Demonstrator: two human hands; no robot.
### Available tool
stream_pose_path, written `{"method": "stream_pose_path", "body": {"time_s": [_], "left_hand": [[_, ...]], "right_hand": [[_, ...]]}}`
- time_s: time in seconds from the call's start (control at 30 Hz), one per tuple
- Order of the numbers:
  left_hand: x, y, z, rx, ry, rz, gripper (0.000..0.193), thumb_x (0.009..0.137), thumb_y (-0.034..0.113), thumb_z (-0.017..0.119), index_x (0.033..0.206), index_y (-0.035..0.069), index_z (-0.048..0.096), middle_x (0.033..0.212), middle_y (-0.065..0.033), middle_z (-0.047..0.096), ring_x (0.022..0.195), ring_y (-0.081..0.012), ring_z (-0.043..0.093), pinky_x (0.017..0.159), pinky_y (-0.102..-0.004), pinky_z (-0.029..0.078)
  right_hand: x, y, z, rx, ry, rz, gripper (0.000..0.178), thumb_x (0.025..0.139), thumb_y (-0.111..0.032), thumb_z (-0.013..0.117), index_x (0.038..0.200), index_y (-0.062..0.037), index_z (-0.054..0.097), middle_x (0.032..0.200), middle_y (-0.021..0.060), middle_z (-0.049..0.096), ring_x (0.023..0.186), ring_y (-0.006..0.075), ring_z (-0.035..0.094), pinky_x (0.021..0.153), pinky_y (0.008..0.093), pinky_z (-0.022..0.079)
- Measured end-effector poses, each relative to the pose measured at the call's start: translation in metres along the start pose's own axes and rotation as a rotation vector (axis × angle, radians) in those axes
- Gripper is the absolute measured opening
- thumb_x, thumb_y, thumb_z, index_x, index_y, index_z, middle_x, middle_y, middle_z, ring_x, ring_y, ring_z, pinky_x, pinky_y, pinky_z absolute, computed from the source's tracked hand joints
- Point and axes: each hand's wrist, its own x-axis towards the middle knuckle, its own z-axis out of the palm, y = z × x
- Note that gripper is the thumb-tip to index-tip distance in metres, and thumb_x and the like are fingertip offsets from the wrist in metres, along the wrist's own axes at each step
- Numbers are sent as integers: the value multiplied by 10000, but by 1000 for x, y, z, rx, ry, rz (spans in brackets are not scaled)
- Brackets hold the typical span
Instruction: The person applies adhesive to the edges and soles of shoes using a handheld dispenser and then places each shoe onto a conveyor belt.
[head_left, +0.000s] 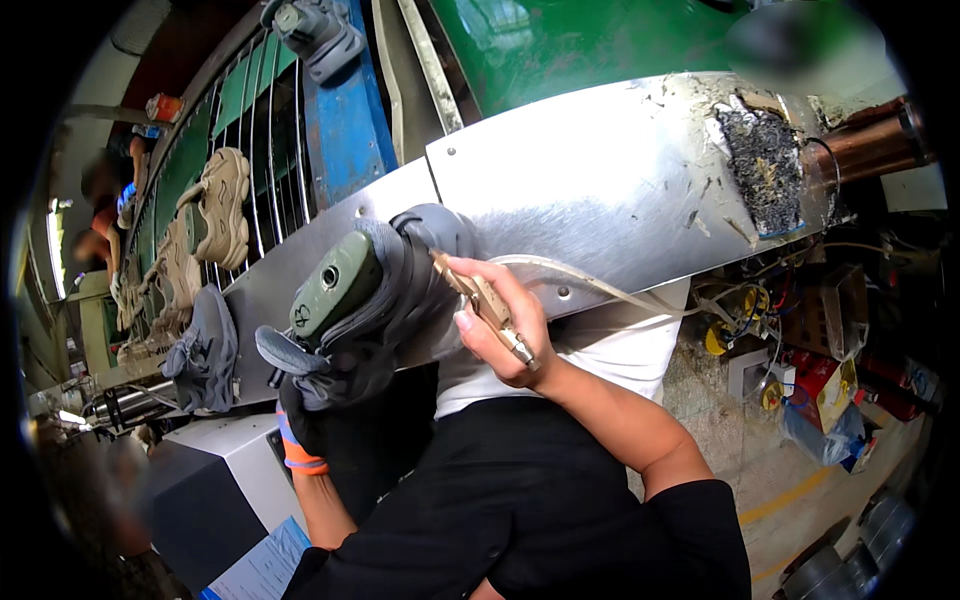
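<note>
A grey shoe upper (395, 285) on a green last (335, 285) lies against the edge of a steel workbench plate (590, 170). My left hand (305, 425), in a dark glove with an orange cuff, grips the shoe's heel end from below. My right hand (500, 330) is bare and holds a tan, pen-like tool (482, 300) with a metal end; its tip touches the shoe near the toe. A thin pale hose (600, 290) runs from the tool off to the right.
Another grey upper (205, 350) lies on the plate's left end. Tan soles and shoes (215, 205) hang on a wire rack conveyor behind. A blackened patch (765, 170) marks the plate's right end. Cables, boxes and bags crowd the floor at right (820, 370). Another person works far left.
</note>
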Motion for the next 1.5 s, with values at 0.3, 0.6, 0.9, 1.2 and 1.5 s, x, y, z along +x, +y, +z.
{"method": "stream_pose_path", "body": {"time_s": [0.3, 0.6, 0.9, 1.2, 1.5], "left_hand": [[-45, 47, 70, 66, -184, -291, 597, 985, 481, 393, 1301, -15, 496, 1134, -127, 646, 912, -227, 681, 623, -319, 570], [-48, 38, 88, -44, -476, -475, 677, 986, 555, 293, 1309, -7, 489, 1042, -197, 677, 748, -286, 691, 606, -341, 546], [-42, 51, 121, -134, -442, -490, 641, 1003, 480, 314, 1231, -82, 522, 959, -228, 682, 757, -283, 702, 624, -334, 568], [-33, 54, 143, -189, -482, -481, 656, 1000, 483, 338, 1235, -101, 522, 961, -228, 684, 800, -282, 706, 655, -330, 578], [-33, 50, 154, -452, -461, -597, 662, 1012, 483, 362, 1367, -75, 400, 1215, -246, 595, 1011, -381, 657, 798, -437, 592]], "right_hand": [[2, 2, 1, -181, 32, -89, 490, 846, -65, 602, 1319, -2, 494, 557, -22, 488, 490, 34, 434, 485, 214, 333], [-1, -3, 4, -197, 16, -32, 500, 838, -57, 610, 1317, 16, 484, 597, -9, 506, 526, 32, 434, 514, 210, 345], [1, -3, 0, -207, 41, -43, 500, 829, -58, 604, 1314, 2, 495, 575, -15, 498, 504, 36, 424, 490, 221, 326], [-11, -9, -7, -177, -15, 16, 496, 851, -80, 601, 1322, 13, 476, 635, -19, 517, 561, 41, 465, 558, 210, 382], [-27, -10, -14, -237, 8, 4, 473, 834, -54, 595, 1293, 16, 504, 565, -11, 470, 494, 32, 395, 486, 219, 307]]}}
